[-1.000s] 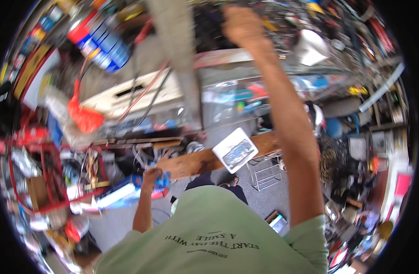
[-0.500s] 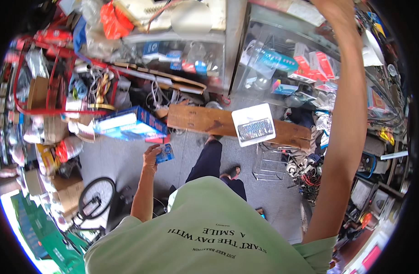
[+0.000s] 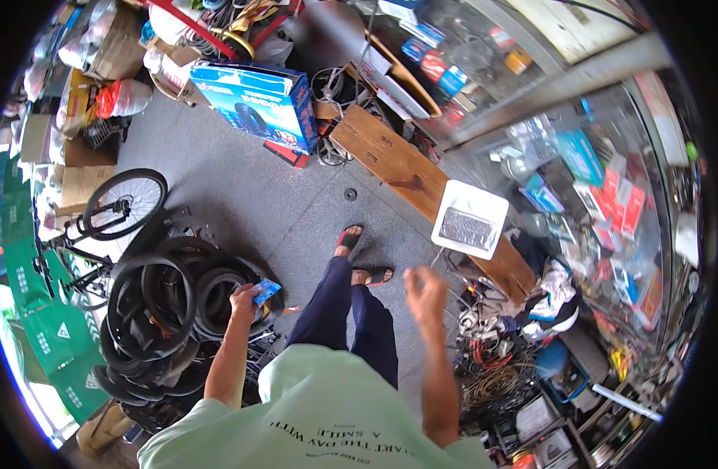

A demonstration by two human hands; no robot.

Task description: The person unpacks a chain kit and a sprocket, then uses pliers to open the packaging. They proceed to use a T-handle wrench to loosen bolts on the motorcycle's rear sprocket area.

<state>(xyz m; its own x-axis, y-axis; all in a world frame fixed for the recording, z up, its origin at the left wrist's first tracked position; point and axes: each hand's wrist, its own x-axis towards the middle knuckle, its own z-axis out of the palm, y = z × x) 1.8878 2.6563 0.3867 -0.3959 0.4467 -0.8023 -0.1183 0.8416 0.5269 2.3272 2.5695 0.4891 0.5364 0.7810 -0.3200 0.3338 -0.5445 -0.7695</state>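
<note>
My left hand (image 3: 243, 299) is closed on a small blue packet (image 3: 266, 291), held above a heap of black tyres (image 3: 152, 305). My right hand (image 3: 427, 295) is in mid-air, slightly blurred, its fingers curled in. Whether anything lies inside them is hidden. Beyond it, a white tray (image 3: 490, 202) holding a dark, shiny, wrapped thing (image 3: 465, 226) rests on a brown wooden bench (image 3: 390, 160). My sandalled feet (image 3: 372, 276) stand on the grey floor before the bench.
A blue box (image 3: 253, 105) with a tyre picture stands at the bench's left end. Along the right runs a glass display case (image 3: 523, 141) with small boxes inside. A bicycle (image 3: 116, 205) is at the left. Tangled cables (image 3: 484, 352) lie at the lower right.
My right arm has come down from its high reach over the display case to waist level. The view has turned right and now takes in the tyre heap. The blue packet stays in my left hand.
</note>
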